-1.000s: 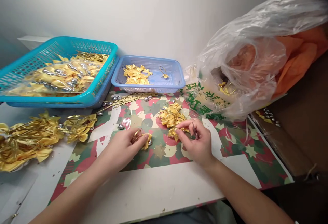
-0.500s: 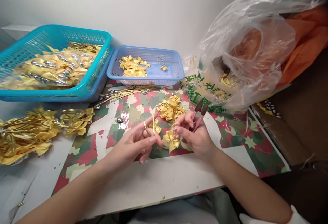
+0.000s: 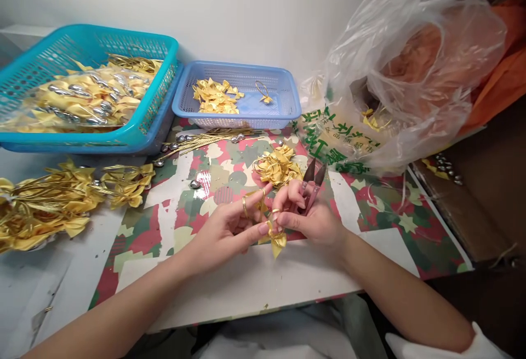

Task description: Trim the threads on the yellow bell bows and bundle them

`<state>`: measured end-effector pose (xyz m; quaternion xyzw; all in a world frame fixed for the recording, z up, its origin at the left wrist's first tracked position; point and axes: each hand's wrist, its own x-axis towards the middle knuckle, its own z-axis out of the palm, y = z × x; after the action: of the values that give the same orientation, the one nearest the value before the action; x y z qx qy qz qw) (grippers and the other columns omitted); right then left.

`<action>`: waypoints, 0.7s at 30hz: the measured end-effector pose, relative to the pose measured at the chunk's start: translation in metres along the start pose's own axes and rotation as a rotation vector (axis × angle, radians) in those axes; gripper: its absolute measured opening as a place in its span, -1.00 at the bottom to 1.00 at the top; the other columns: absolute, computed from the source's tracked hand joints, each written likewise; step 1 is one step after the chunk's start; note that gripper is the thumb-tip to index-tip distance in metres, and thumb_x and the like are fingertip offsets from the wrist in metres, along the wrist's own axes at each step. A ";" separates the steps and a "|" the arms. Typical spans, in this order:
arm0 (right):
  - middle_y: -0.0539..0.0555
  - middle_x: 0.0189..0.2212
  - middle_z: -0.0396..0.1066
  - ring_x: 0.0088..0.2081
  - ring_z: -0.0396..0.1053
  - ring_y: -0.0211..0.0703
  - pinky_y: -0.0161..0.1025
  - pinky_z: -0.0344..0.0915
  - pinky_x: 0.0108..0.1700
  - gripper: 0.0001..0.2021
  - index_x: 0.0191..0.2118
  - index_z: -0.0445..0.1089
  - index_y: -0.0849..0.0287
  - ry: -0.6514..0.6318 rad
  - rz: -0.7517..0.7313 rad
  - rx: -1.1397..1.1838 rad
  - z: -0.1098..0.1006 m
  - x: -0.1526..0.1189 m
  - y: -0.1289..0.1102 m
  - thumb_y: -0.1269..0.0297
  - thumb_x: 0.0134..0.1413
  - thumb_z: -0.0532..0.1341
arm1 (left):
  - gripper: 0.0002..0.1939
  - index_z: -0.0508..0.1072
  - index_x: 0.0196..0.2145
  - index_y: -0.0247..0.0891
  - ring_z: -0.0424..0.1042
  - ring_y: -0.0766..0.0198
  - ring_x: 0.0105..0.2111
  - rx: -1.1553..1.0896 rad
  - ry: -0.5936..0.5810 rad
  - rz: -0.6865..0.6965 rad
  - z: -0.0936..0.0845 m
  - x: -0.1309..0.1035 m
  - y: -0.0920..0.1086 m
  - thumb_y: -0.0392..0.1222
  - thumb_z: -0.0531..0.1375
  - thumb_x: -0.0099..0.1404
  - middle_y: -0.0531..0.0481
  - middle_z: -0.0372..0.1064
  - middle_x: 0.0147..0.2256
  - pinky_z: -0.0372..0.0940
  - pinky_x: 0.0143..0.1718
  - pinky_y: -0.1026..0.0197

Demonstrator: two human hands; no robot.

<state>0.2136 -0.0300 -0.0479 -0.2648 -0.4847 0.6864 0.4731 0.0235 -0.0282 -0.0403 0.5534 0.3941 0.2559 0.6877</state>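
A gold ribbon bow (image 3: pixel 278 243) hangs between my two hands. My right hand (image 3: pixel 318 221) pinches its top with thumb and forefinger. Small pink-handled snips (image 3: pixel 313 188) sit in the same hand, blades pointing up and away. A loop of gold cord (image 3: pixel 245 205) runs round the stretched forefinger of my left hand (image 3: pixel 230 235). The left thumb reaches the bow's left side; its curled fingers are partly hidden. Just beyond the hands lies a pile of gold bows (image 3: pixel 279 166) with cord loops.
A blue basket (image 3: pixel 242 123) with gold bows stands at the back, beside a larger turquoise basket (image 3: pixel 135 131). Bundled bows (image 3: pixel 45 200) lie at left, gold cords with silver bells (image 3: pixel 201 142) behind. A plastic bag (image 3: pixel 394 129) and a cardboard box (image 3: pixel 472 211) are at right.
My hands have come together. The left thumb now reaches the bow, and the bow has shifted slightly lower. The view has shifted a little.
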 end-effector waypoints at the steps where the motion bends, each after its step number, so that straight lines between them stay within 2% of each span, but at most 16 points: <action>1: -0.09 -0.44 0.37 -0.48 0.38 -0.35 -0.34 0.37 -0.43 -0.58 -0.49 -0.02 0.09 -0.002 0.001 -0.023 0.001 0.000 -0.001 0.32 0.04 0.33 | -0.35 0.19 0.28 -0.06 0.17 0.43 -0.60 -0.021 -0.031 -0.024 0.001 0.000 0.002 -0.07 0.24 0.26 0.07 0.31 -0.45 0.19 -0.61 0.38; 4: -0.06 -0.43 0.36 -0.44 0.36 -0.30 -0.30 0.37 -0.42 -0.57 -0.49 -0.04 0.08 0.011 0.008 -0.094 0.002 0.002 -0.001 0.27 0.04 0.33 | -0.38 0.27 0.24 -0.08 0.21 0.41 -0.59 -0.103 -0.101 -0.097 0.001 0.000 0.005 -0.11 0.27 0.23 0.04 0.35 -0.46 0.20 -0.62 0.39; 6: -0.04 -0.41 0.36 -0.37 0.38 -0.25 -0.26 0.37 -0.36 -0.57 -0.49 -0.03 0.08 0.059 -0.016 -0.161 0.001 0.002 -0.001 0.23 0.06 0.32 | -0.38 0.33 0.20 -0.10 0.28 0.40 -0.60 -0.170 -0.081 -0.137 0.000 0.001 0.006 -0.14 0.31 0.19 0.07 0.36 -0.50 0.24 -0.59 0.37; 8: -0.03 -0.39 0.33 -0.35 0.35 -0.25 -0.27 0.34 -0.34 -0.60 -0.48 -0.01 0.08 0.146 -0.073 -0.226 -0.002 0.001 0.000 0.17 0.10 0.29 | -0.38 0.37 0.17 -0.12 0.38 0.37 -0.59 -0.230 0.025 -0.162 -0.001 0.002 0.006 -0.16 0.35 0.14 0.10 0.37 -0.54 0.29 -0.55 0.36; 10: -0.07 -0.45 0.22 -0.50 0.22 -0.32 -0.32 0.22 -0.47 -0.61 -0.46 0.01 0.08 0.234 -0.136 -0.230 -0.005 -0.004 0.003 0.01 0.16 0.20 | -0.36 0.39 0.15 -0.13 0.46 0.33 -0.55 -0.262 0.172 -0.162 -0.002 0.003 0.006 -0.16 0.38 0.11 0.11 0.39 -0.55 0.33 -0.52 0.35; 12: -0.12 -0.54 0.05 -0.62 -0.03 -0.36 -0.33 0.00 -0.59 -0.55 -0.45 0.02 0.08 0.241 -0.160 -0.236 -0.006 -0.011 0.008 -0.20 0.19 0.03 | -0.38 0.43 0.11 -0.15 0.51 0.30 -0.50 -0.283 0.302 -0.138 -0.003 0.004 0.004 -0.15 0.40 0.07 0.10 0.43 -0.52 0.37 -0.47 0.35; 13: -0.13 -0.57 -0.01 -0.63 -0.10 -0.34 -0.32 -0.07 -0.60 -0.52 -0.45 0.02 0.08 0.200 -0.147 -0.295 -0.004 -0.014 0.010 -0.25 0.18 -0.03 | -0.41 0.47 0.07 -0.16 0.52 0.29 -0.48 -0.303 0.353 -0.123 -0.003 0.004 0.003 -0.15 0.42 0.05 0.09 0.45 -0.50 0.39 -0.44 0.34; 15: -0.13 -0.61 -0.04 -0.61 -0.09 -0.32 -0.30 -0.10 -0.56 -0.54 -0.47 0.03 0.09 0.079 -0.107 -0.538 0.001 -0.019 0.015 -0.21 0.21 -0.04 | -0.49 0.54 -0.05 -0.20 0.54 0.28 -0.45 -0.356 0.417 -0.108 -0.005 0.004 0.000 -0.15 0.44 0.00 0.06 0.50 -0.47 0.43 -0.38 0.33; 17: -0.12 -0.63 -0.02 -0.60 -0.04 -0.32 -0.30 -0.09 -0.53 -0.62 -0.48 0.02 0.10 0.027 -0.095 -0.791 0.007 -0.021 0.018 -0.04 0.23 0.03 | -0.57 0.58 -0.17 -0.23 0.55 0.29 -0.43 -0.424 0.446 -0.104 -0.006 0.005 -0.001 -0.17 0.47 -0.05 0.03 0.55 -0.44 0.45 -0.35 0.33; 21: -0.12 -0.64 0.01 -0.61 -0.01 -0.33 -0.32 -0.08 -0.54 -0.69 -0.50 -0.02 0.10 0.153 -0.140 -1.056 0.014 -0.020 0.018 0.15 0.19 0.07 | -0.68 0.60 -0.38 -0.26 0.56 0.33 -0.43 -0.581 0.492 -0.135 -0.006 0.006 0.002 -0.26 0.50 -0.17 0.04 0.57 -0.46 0.45 -0.40 0.44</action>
<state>0.2034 -0.0553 -0.0611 -0.4830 -0.7446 0.2946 0.3541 0.0220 -0.0199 -0.0406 0.2303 0.4939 0.4360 0.7162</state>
